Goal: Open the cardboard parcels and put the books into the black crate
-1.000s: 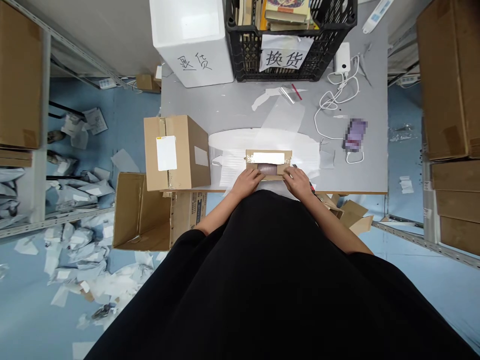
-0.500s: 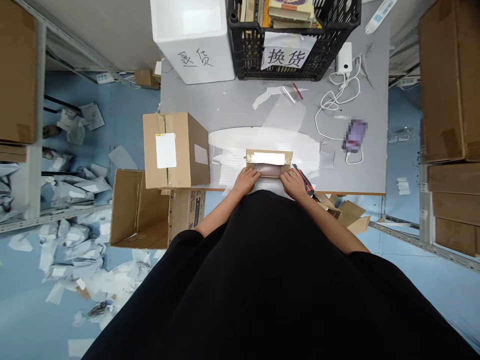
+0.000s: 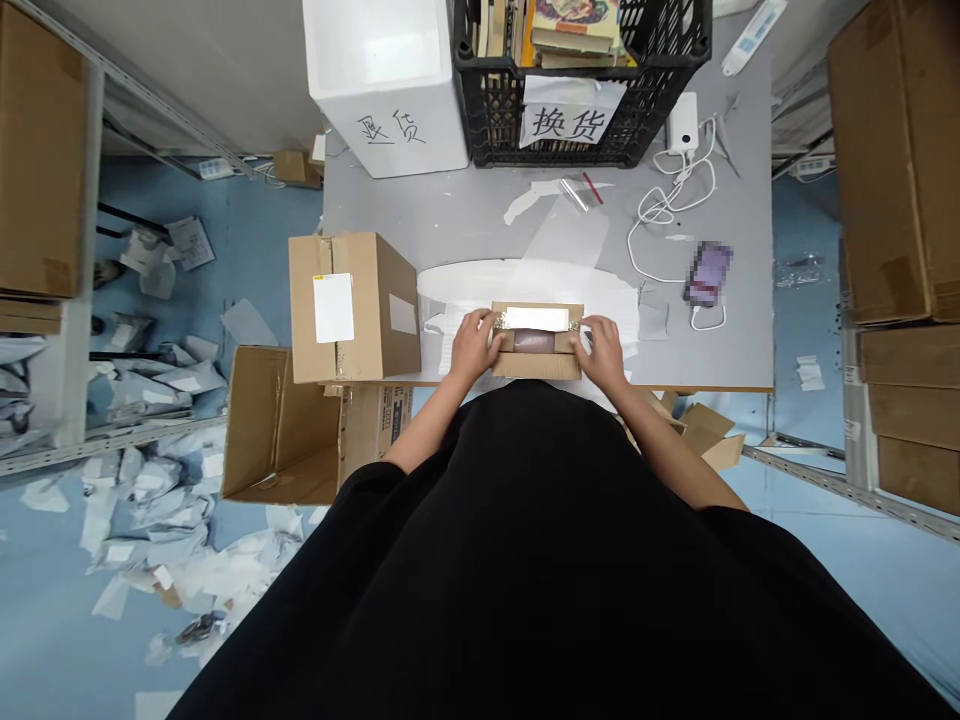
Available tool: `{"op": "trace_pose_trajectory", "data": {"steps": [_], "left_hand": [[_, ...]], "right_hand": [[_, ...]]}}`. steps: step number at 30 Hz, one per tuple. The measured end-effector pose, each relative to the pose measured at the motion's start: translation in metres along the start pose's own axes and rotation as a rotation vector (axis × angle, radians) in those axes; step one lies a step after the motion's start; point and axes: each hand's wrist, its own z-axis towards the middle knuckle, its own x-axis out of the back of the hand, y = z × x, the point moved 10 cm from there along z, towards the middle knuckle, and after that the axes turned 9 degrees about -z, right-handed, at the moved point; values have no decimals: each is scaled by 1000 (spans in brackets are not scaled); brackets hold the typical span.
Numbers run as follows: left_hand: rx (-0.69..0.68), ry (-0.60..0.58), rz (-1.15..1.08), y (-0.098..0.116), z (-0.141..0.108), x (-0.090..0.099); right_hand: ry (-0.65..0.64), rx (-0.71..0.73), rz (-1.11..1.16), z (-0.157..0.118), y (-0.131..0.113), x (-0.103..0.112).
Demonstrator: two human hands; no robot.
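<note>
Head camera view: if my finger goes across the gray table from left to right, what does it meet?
Big cardboard box → left hand → small cardboard box → right hand → blurred-out phone

- far: white foam box (image 3: 382,90) with handwritten characters, beside a black plastic crate (image 3: 487,120) of books (image 3: 570,30)
- far right: white power bank (image 3: 684,122) trailing a white cable (image 3: 660,210)
- left: taped cardboard carton (image 3: 352,310) on the table's edge
- near left: open carton (image 3: 281,430) on the floor
</note>
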Motion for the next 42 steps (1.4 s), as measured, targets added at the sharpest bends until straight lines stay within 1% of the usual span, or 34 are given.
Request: {"op": "trace_pose_trajectory", "data": {"steps": [1, 3, 6, 8, 12, 14, 19, 21, 23, 26, 29, 31, 33, 35, 37, 39, 42], "left_hand": [[15, -7, 2, -4, 8, 3], [16, -66, 3, -10, 24, 2], [19, -177, 6, -16, 40, -11], [24, -206, 30, -19, 44, -19], [17, -177, 109, -21, 44, -28], [15, -156, 141, -21, 45, -31], [-40, -105, 184, -14, 56, -30], [-43, -118, 204, -13, 57, -29], [-27, -154, 219, -17, 57, -28], [-10, -186, 150, -26, 60, -22], [68, -152, -25, -41, 71, -15], [180, -117, -156, -55, 77, -18], [314, -81, -289, -68, 79, -29], [446, -39, -416, -77, 75, -41], [527, 11, -505, -80, 70, -51], [524, 51, -524, -76, 67, -52], [472, 49, -455, -65, 66, -48]], "right_hand": [[3, -20, 16, 9, 7, 1], [-35, -14, 26, 26, 16, -5], [-123, -14, 17, 40, 22, -23], [-139, -45, 8, 42, 24, -32], [-89, -73, -58, 39, 24, -37], [-92, -74, -99, 40, 25, -38], [-65, -109, -110, 47, 30, -34], [-42, -139, -81, 49, 31, -33], [-15, -186, -44, 51, 33, -33], [15, -233, 15, 54, 36, -33], [15, -275, 89, 61, 41, -36], [0, -352, 158, 65, 49, -41], [-27, -450, 233, 67, 56, -50], [-52, -551, 301, 67, 63, -59], [-55, -640, 354, 64, 67, -66], [-38, -673, 391, 61, 67, -68], [1, -647, 354, 59, 62, -63]]}}
